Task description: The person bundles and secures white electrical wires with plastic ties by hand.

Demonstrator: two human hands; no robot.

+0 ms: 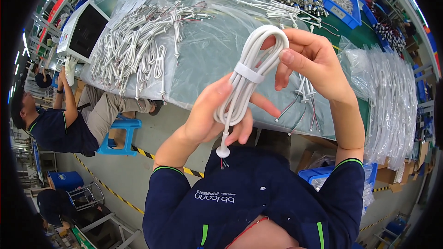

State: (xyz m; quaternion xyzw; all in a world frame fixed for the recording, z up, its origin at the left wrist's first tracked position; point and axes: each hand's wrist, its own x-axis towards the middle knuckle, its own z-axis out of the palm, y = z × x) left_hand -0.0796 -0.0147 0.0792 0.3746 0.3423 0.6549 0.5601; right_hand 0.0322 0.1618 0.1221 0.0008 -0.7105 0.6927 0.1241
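Note:
A white cable (256, 60), coiled into a long bundle with a white band (249, 72) round its middle, is held up over the near table edge. My left hand (203, 113) grips the lower part of the coil, with some fingers behind it. At the top loop, my right hand (314, 60) pinches the cable between thumb and forefinger, the other fingers bent beside it. From the coil's lower end hangs a round white grommet (223, 152) with thin bare-ended wires below it. Behind my hands, several loose cable ends (302, 94) with coloured wires lie on the table.
Plastic sheeting (207, 50) covers the table. Many coiled white cables (134, 50) are heaped at the left. Bagged cables (387, 97) are piled at the right; a blue bin (341, 2) of small parts stands far right. A co-worker (55, 124) sits left near a blue stool (121, 136).

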